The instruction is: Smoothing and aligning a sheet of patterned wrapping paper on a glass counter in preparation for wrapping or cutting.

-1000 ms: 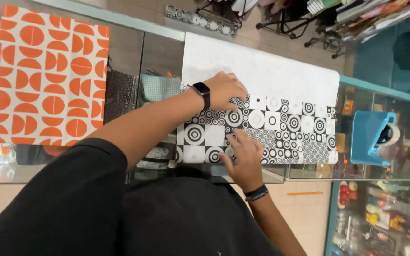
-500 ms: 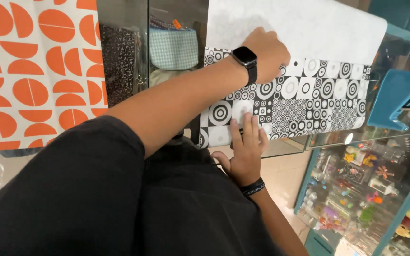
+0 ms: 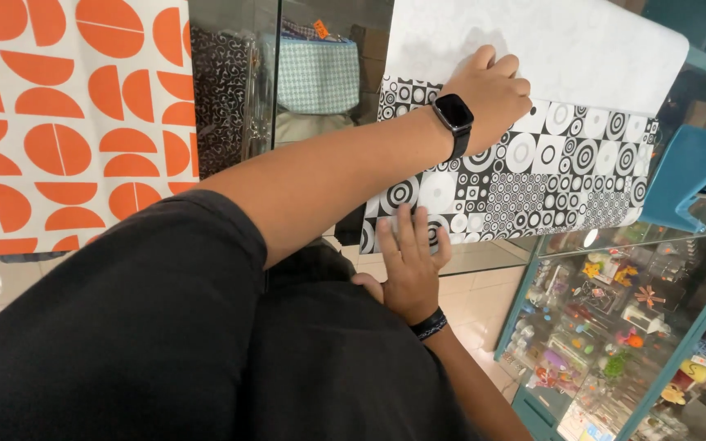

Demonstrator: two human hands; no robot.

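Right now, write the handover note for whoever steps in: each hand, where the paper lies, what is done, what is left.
Left hand: flat, palm down on the far fold edge of the black-and-white circle-patterned wrapping sheet, where its white underside shows.
Right hand: flat on the sheet's near edge, grasping nothing.
The sheet lies on the glass display counter; an orange-and-white patterned sheet lies to its left, untouched.
Done: patterned part folded over the white side.
Left: the fold is only held by hand, with nothing fixing it.
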